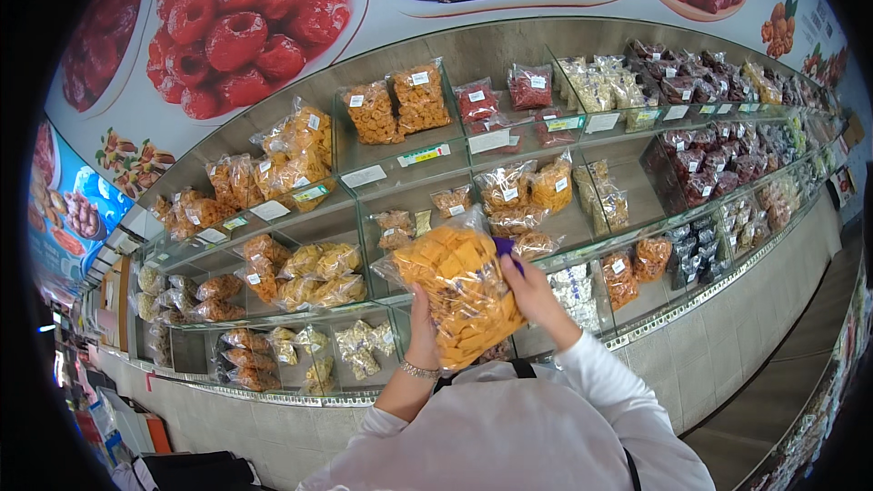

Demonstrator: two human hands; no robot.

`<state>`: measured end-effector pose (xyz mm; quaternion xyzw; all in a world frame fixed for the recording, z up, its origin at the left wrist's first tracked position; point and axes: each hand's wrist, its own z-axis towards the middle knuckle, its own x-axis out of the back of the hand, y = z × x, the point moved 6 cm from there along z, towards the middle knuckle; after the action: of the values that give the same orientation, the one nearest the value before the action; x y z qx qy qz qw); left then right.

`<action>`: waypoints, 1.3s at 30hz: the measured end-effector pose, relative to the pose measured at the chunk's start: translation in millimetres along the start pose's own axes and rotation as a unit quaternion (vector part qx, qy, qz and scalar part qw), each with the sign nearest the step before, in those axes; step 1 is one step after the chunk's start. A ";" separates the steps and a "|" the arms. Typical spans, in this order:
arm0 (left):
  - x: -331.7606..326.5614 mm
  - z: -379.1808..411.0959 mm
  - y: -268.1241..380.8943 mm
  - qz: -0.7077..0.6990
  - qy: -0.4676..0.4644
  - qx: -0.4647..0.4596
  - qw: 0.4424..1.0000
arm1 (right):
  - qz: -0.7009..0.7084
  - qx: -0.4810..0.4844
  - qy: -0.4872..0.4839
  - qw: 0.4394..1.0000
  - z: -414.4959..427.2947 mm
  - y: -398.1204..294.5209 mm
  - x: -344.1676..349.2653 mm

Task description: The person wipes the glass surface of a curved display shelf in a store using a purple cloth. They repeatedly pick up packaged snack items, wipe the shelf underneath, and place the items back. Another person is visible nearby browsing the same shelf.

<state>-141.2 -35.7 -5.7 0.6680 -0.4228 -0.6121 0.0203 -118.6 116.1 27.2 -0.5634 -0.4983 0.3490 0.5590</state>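
A large clear plastic bag of orange-yellow snack pieces (457, 286) is held up in front of me, before the glass-divided shelves. My left hand (423, 327), with a bracelet at the wrist, supports the bag's left side; its fingers are partly hidden behind it. At the upper right side of the bag, my right hand (535, 290) grips it, and a small purple item (508, 250) shows beside the fingers. Whether that item is part of the bag or separate I cannot tell.
Tiered shelves with glass edges (423, 174) carry bagged snacks, including dark red bags (716, 164) at right and yellow bags (320, 273) at left. White and green price tags line the edges. A dark bag or garment (198, 470) lies at the lower left.
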 end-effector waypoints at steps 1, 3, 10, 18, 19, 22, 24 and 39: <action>-1.8 1.4 2.0 0.007 -0.009 -0.003 1.000 | 0.013 0.017 0.026 0.999 -12.1 9.5 -2.8; -1.4 1.0 5.4 0.022 -0.025 -0.009 0.999 | -0.099 0.188 0.039 0.976 -32.0 -8.9 -5.4; -3.8 16.3 -22.1 -0.023 -0.018 0.088 0.996 | -0.431 0.458 -0.084 0.773 -103.3 -38.3 -66.3; -27.2 5.4 -3.3 -0.040 -0.025 0.046 0.998 | -0.187 0.161 0.085 0.965 -55.0 4.7 23.1; -22.4 5.2 0.9 -0.012 -0.021 0.022 0.999 | 0.006 -0.011 0.080 0.997 -47.7 42.3 30.7; -30.1 -10.8 15.3 0.178 0.074 -0.162 0.968 | 0.222 -0.067 0.098 0.968 -47.3 75.6 44.4; -40.2 -11.3 1.5 0.247 0.042 -0.206 0.946 | 0.111 -0.015 0.019 0.993 -55.3 64.4 36.7; -45.7 53.7 -47.3 0.367 -0.027 0.080 0.926 | 0.227 -0.026 -0.139 0.964 -35.7 106.9 110.1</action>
<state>-155.6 47.9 -8.3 0.4490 -0.6865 -0.5434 0.1787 -37.8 223.8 -54.6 -0.6219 -0.4390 0.5287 0.3757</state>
